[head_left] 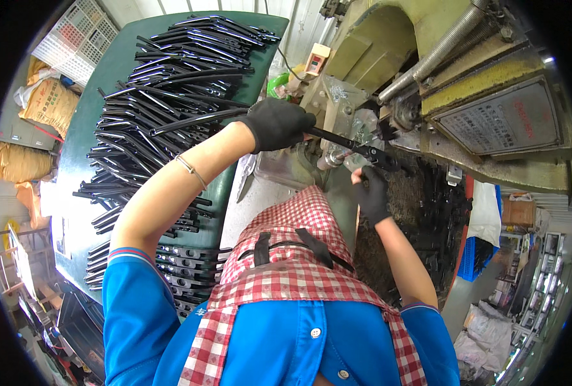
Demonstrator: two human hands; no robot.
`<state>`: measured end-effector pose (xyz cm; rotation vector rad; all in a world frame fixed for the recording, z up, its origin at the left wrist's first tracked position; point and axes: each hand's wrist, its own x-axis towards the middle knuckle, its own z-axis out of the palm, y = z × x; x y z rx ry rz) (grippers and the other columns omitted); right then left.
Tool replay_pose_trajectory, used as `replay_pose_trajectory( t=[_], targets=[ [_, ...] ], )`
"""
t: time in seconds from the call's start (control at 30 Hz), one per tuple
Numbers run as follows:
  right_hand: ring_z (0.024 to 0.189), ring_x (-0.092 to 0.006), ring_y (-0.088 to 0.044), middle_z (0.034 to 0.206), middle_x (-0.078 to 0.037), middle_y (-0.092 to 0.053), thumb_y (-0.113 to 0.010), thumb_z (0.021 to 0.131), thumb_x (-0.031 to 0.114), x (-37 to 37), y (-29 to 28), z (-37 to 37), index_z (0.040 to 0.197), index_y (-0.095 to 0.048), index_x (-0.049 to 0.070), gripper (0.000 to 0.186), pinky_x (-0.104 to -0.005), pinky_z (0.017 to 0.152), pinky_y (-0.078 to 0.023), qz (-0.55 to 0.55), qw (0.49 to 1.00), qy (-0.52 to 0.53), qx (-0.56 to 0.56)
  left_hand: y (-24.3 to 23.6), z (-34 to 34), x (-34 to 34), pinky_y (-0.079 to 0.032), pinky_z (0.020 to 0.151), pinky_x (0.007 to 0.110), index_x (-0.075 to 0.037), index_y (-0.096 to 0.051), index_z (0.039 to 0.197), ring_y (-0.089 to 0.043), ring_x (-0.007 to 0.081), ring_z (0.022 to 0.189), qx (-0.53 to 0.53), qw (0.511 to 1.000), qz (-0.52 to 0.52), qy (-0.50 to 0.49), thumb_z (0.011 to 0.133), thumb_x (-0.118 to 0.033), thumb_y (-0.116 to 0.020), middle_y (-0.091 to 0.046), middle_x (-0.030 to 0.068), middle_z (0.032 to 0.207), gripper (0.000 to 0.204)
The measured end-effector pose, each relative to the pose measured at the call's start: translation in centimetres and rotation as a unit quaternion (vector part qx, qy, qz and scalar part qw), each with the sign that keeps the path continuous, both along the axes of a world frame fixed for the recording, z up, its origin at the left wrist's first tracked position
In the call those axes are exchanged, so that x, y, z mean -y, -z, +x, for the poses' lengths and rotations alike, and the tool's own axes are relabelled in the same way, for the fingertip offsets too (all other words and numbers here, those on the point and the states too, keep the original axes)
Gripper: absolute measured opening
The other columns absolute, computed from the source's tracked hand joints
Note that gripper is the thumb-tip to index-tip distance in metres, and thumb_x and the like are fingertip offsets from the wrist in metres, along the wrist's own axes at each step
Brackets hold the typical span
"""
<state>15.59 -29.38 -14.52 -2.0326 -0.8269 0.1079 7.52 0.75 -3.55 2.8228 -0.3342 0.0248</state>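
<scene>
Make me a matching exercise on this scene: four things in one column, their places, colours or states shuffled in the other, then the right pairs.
Things:
1. Left hand
2. Heap of black bars
3. Apron
4. Lattice crate

Places, colours or states:
A. Red and white check
B. On the green table
C. White, in the upper left of the picture
D. Gloved in black, closed around a single black bar

Right pairs: 1-D, 2-B, 3-A, 4-C
</scene>
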Motion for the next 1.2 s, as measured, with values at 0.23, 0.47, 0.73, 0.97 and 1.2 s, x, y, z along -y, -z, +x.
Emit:
replay_pose_trajectory(
  t=[0.23, 0.47, 0.73, 0.97, 1.2],
  targets=[
    [0.101, -0.0295, -0.062, 0.103, -0.012, -0.067, -0.058, 0.082, 0.041, -1.7, 7.2, 8.7, 0.103, -0.066, 0.014, 0.035, -0.0443, 0.088, -0.046, -0.415, 0.893, 0.106, 0.139, -0.3, 0.2, 0.1, -0.05, 0.066, 0.045, -0.015, -0.06, 0.106, -0.065, 0.0334, 0.077, 0.0, 1.0, -0.019, 0.002, 0.081, -0.031, -0.064, -0.064, 0.0119, 0.083, 0.03],
    [0.092, -0.0353, -0.064, 0.094, -0.016, -0.068, -0.063, 0.079, 0.035, -4.3, 7.2, 10.2, 0.093, -0.071, 0.011, 0.029, -0.0445, 0.082, -0.051, -0.425, 0.896, 0.081, 0.097, -2.2, -0.2, 2.8, -0.05, 0.065, 0.044, -0.028, -0.058, 0.12, -0.064, 0.0328, 0.075, 0.05, 0.997, -0.051, 0.017, 0.085, -0.02, -0.057, -0.065, 0.0104, 0.083, 0.036],
    [0.087, -0.0384, -0.063, 0.088, -0.022, -0.065, -0.057, 0.085, 0.036, -1.3, 10.2, 11.9, 0.091, -0.07, 0.01, 0.03, -0.0406, 0.075, -0.05, -0.287, 0.947, -0.009, 0.146, 1.9, -17.8, -4.0, -0.047, 0.064, 0.045, -0.013, -0.063, 0.102, -0.062, 0.0349, 0.074, -0.109, 0.98, -0.092, -0.142, 0.084, -0.022, -0.061, -0.063, 0.014, 0.08, 0.02],
    [0.069, -0.0123, -0.055, 0.075, -0.002, -0.059, -0.061, 0.091, 0.018, 0.1, 7.4, 12.8, 0.086, -0.061, 0.004, 0.015, -0.0291, 0.06, -0.045, 0.133, 0.935, 0.013, -0.328, 7.8, -39.8, -5.3, -0.05, 0.076, 0.039, -0.014, -0.071, 0.091, -0.064, 0.0298, 0.09, -0.251, 0.887, -0.011, -0.388, 0.079, -0.017, -0.06, -0.067, 0.0103, 0.093, 0.017],
    [0.075, -0.0166, -0.057, 0.092, -0.008, -0.061, -0.06, 0.091, 0.008, -2.9, -5.8, 5.9, 0.094, -0.058, 0.003, 0.007, -0.0313, 0.066, -0.048, 0.315, 0.84, -0.109, -0.428, 12.1, -46.8, -1.2, -0.045, 0.087, 0.039, -0.006, -0.068, 0.081, -0.057, 0.0315, 0.097, -0.035, 0.795, -0.086, -0.599, 0.076, -0.022, -0.063, -0.063, 0.0096, 0.103, 0.018]
  ],
)
